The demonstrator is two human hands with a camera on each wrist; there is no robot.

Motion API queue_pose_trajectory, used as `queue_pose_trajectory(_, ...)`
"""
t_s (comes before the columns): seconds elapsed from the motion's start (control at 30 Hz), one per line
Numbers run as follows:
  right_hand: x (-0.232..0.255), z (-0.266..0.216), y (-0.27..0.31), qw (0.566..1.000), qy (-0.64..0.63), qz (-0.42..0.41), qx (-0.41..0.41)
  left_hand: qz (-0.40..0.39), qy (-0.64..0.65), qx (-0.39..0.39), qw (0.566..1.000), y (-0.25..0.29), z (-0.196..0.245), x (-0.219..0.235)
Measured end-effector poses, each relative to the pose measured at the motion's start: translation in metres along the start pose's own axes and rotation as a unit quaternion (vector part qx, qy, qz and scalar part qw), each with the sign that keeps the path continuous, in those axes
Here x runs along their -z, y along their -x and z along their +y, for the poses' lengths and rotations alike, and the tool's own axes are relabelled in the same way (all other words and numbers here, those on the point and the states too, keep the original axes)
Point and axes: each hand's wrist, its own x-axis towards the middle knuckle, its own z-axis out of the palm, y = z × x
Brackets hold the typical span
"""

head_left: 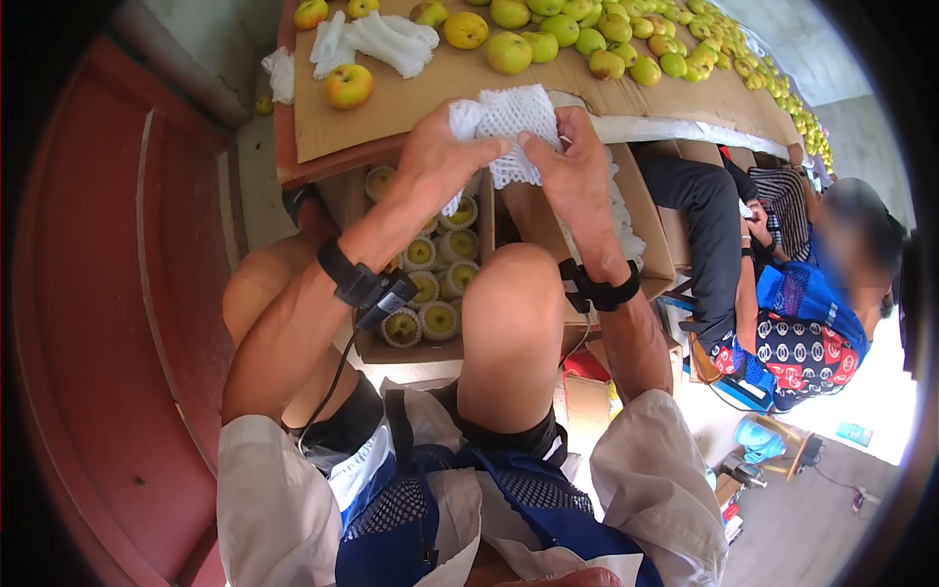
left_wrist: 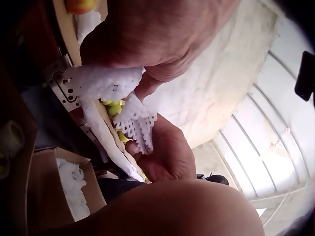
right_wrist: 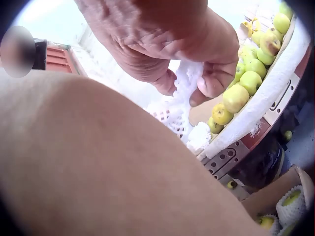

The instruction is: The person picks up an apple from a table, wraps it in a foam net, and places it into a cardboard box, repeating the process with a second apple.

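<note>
Both hands hold white foam fruit netting [head_left: 515, 108] above the table's near edge. My left hand [head_left: 440, 157] grips its bunched left part, and a strip of netting hangs below that hand. At the right side, my right hand [head_left: 577, 166] pinches the mesh between thumb and fingers. In the left wrist view, the netting [left_wrist: 135, 120] spreads out between the two hands. The right wrist view shows a folded edge of netting [right_wrist: 187, 83] between the right thumb and fingers. On the cardboard just beyond the left hand sits a yellow-red apple [head_left: 349, 87].
More foam netting [head_left: 396, 44] lies on the cardboard-topped table [head_left: 430, 98], with many green apples [head_left: 562, 29] behind. Below, a box holds net-wrapped apples [head_left: 439, 320]. Another carton [head_left: 657, 230] contains white netting. A seated person [head_left: 812, 323] is at the right.
</note>
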Motion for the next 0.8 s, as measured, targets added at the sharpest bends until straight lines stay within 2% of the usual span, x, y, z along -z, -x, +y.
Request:
queue_pose_trajectory(0.07, -0.001, -0.004, 0.000, 0.996, 0.086, 0.020, 0.033, 0.018, -0.038, -0.049, 0.998, 0.000, -0.007, -0.006)
queue_pose_trajectory(0.17, -0.005, 0.004, 0.001, 0.995, 0.081, 0.002, 0.062, 0.021, -0.015, -0.071, 0.997, -0.005, -0.019, -0.009)
queue_pose_trajectory(0.27, -0.006, 0.002, 0.002, 0.997, 0.032, -0.004, 0.067, 0.037, -0.066, -0.067, 0.995, -0.008, -0.019, -0.005)
queue_pose_trajectory(0.37, -0.002, -0.003, 0.005, 0.993, 0.067, -0.023, 0.094, 0.025, 0.002, -0.013, 1.000, -0.004, -0.010, -0.007)
queue_pose_trajectory(0.47, 0.001, -0.011, 0.009, 0.992, 0.102, -0.056, 0.059, -0.023, 0.027, 0.014, 0.999, -0.006, -0.005, 0.000)
queue_pose_trajectory(0.57, 0.002, -0.014, 0.011, 0.985, 0.127, -0.067, 0.094, -0.004, 0.081, -0.018, 0.997, -0.004, -0.006, -0.002)
queue_pose_trajectory(0.67, -0.001, -0.007, 0.010, 0.985, 0.124, -0.070, 0.095, -0.019, 0.090, 0.014, 0.996, -0.001, -0.003, 0.000)
queue_pose_trajectory(0.8, -0.004, 0.003, 0.009, 0.996, 0.017, -0.066, 0.053, -0.028, 0.127, 0.027, 0.991, -0.002, -0.007, 0.001)
